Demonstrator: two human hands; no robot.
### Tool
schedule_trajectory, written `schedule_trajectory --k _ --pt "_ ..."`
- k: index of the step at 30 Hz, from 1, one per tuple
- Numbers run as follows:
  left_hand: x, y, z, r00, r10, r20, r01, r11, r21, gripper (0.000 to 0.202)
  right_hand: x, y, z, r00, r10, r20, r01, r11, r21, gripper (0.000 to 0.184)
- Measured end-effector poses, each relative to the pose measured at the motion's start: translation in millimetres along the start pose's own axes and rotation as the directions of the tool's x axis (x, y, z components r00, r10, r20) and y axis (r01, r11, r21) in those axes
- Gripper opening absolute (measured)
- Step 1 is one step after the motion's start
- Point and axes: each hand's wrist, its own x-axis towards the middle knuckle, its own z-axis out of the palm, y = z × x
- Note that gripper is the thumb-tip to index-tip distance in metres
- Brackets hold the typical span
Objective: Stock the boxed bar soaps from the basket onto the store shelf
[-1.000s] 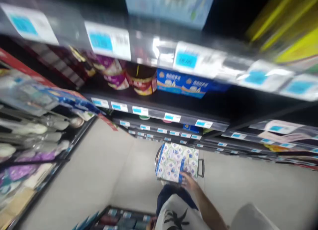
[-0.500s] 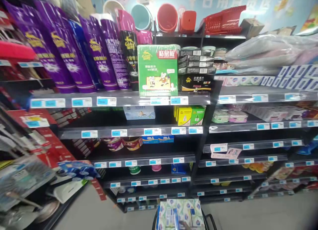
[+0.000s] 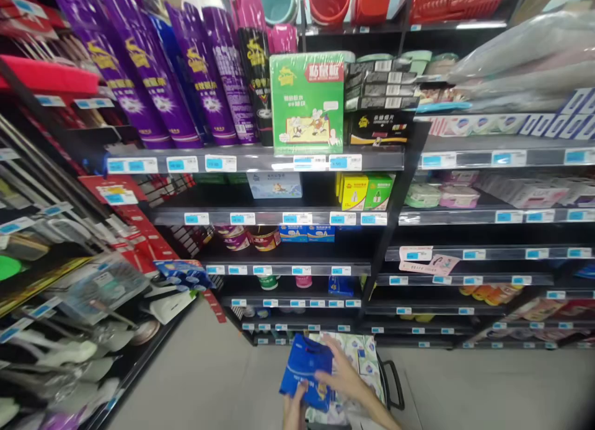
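Low in the head view, both my hands hold a blue packet (image 3: 307,371) above a shopping basket (image 3: 389,383). My left hand (image 3: 294,411) grips the packet's lower edge from below, fingers closed on it. My right hand (image 3: 341,375) lies over the packet's right side, fingers curled onto it. Under them a pack of tissues with a green and white print (image 3: 360,355) fills the basket.
Black store shelves (image 3: 260,216) with blue price tags stand ahead. Purple spray cans (image 3: 186,77), a green box (image 3: 307,105) and yellow and green boxes (image 3: 365,191) sit on them. A rack of hanging kitchen tools (image 3: 69,293) runs along the left. Grey floor (image 3: 209,380) lies between.
The camera swung up from the floor to the shelves. A blue packet has come into both hands above the basket; before, only my right hand rested on the tissue pack.
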Motion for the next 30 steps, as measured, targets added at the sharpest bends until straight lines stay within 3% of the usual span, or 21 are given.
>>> schedule_trajectory --k 3,6,14,26,30 --pt "-13.9 13.1 -5.2 0.996 0.080 0.045 -0.073 0.989 -0.126 0.075 8.0 4.4 13.4 0.976 0.150 -0.160 -0.120 0.976 0.184 0.052" --pt "-27.0 23.7 -6.6 0.989 0.108 0.102 -0.091 0.983 -0.159 0.078 7.3 2.0 20.2 0.962 0.246 -0.116 -0.194 0.921 0.339 0.054" --pt "-26.9 24.0 -16.8 0.980 0.161 0.115 -0.133 0.967 -0.218 0.060 1.0 -14.9 18.2 0.933 0.238 -0.272 -0.116 0.910 0.397 0.052" --pt "-24.9 24.3 -22.8 0.967 0.202 0.156 -0.176 0.971 -0.165 0.064 -8.9 -23.6 16.0 0.910 0.245 -0.333 -0.108 0.918 0.380 0.046" --pt "-23.9 22.8 -26.9 0.968 0.219 0.122 -0.204 0.971 -0.126 0.066 -7.5 -16.5 15.2 0.939 0.155 -0.307 -0.036 0.932 0.360 0.048"
